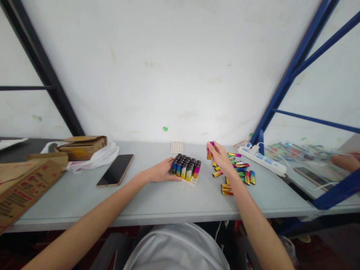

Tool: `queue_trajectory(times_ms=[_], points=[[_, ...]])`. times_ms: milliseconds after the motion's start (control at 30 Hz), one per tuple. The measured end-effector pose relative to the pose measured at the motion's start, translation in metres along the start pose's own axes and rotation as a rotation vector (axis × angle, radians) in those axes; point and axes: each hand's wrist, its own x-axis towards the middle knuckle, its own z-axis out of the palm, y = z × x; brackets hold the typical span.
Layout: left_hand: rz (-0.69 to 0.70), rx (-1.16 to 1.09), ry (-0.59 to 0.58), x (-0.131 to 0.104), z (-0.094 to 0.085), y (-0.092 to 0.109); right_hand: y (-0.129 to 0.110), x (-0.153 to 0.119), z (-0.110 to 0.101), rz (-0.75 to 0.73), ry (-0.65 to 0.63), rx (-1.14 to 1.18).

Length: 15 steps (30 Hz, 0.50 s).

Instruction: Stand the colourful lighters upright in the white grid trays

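I'm watching from my end, and the tray [194, 182] sits mid-bench [157, 204], packed with upright, dark-topped lighters [185, 167]; I'd call this one nearly done. Bare sockets show at its near right corner, so a small gap is left there. My left hand [163, 171] grasps the tray by its left side, thumb near, fingers far. Over on the right, my right hand [221, 155] has a pink-and-gold lighter [209, 154] pinched in its fingertips, held apart from the tray. Beyond and beneath that forearm, loose lighters [247, 177] lie scattered, none racked. And on the far side there's a second white grid [177, 147], no lighters standing in it, so I judge plenty remains.
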Motion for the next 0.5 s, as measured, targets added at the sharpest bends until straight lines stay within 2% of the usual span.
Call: queue_trajectory(times_ms=[100,167,267,500], points=[[-0.004,0.005,-0.001,0.000,0.000,0.000,-0.004,-0.003,0.005,0.051,-0.151,0.135],[-0.002,0.008,0.006,0.000,0.000,0.000,-0.004,-0.005,0.009,0.120,-0.200,0.192],[-0.004,0.003,0.016,0.000,0.000,0.000,0.000,-0.005,0.013,0.183,-0.160,0.131],[0.006,0.001,0.016,0.000,0.001,-0.002,0.002,-0.009,0.016,0.068,-0.067,-0.171]])
